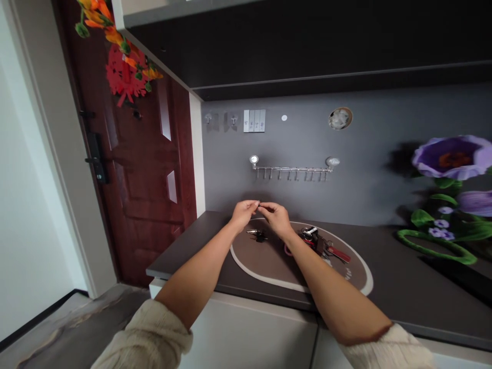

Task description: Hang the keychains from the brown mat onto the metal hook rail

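Note:
My left hand (244,212) and my right hand (277,218) meet above an oval brown mat (277,269) with a pale rim. Both hands pinch one small dark object (259,205), mostly hidden by the fingertips, so its kind does not show. Below them a small bunch of keys (258,234) lies on the mat. Beside my right forearm sits a larger pile of keys (309,234) with a red key tag (340,254). A pink ring (287,250) shows partly behind that wrist.
A metal rail with hooks (290,169) is mounted on the grey wall behind my hands. A dark cabinet (307,51) overhangs the counter (384,277). Purple artificial flowers (449,159) stand at the right. A dark red door (142,205) is at the left.

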`<state>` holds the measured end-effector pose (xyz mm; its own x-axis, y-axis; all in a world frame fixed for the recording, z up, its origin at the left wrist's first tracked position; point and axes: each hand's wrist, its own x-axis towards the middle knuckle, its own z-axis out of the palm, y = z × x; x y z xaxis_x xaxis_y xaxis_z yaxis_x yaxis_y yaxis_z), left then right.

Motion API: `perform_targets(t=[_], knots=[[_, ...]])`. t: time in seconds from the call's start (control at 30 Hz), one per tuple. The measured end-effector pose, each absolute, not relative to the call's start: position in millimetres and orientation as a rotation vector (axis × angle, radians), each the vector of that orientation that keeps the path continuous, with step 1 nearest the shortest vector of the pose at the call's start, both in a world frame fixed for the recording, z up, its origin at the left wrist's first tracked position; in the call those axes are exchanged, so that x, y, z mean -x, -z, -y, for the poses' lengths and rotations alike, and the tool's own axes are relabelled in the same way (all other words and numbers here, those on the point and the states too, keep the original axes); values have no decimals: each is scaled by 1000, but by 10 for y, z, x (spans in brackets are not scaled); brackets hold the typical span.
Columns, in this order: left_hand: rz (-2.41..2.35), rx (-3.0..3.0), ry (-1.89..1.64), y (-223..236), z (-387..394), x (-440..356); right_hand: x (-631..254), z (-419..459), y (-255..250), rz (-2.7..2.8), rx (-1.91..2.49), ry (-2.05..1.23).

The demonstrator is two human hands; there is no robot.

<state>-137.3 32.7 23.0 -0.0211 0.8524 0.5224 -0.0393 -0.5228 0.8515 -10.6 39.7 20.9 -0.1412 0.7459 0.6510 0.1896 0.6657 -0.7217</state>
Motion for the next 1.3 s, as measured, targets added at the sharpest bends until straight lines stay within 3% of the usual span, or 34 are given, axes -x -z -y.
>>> perform_targets(t=[0.23, 0.77, 1.3], knots=[[-836, -1526, -1681, -227, -361, 1379, 133, -395, -225, 1501, 706, -801], [-666, -1364, -1496, -246, -293, 1392, 58, -375, -294, 1569, 785, -759], [-1280, -1273, -1834, -189, -534, 1538, 337, -758, -842, 1178, 811, -873]])
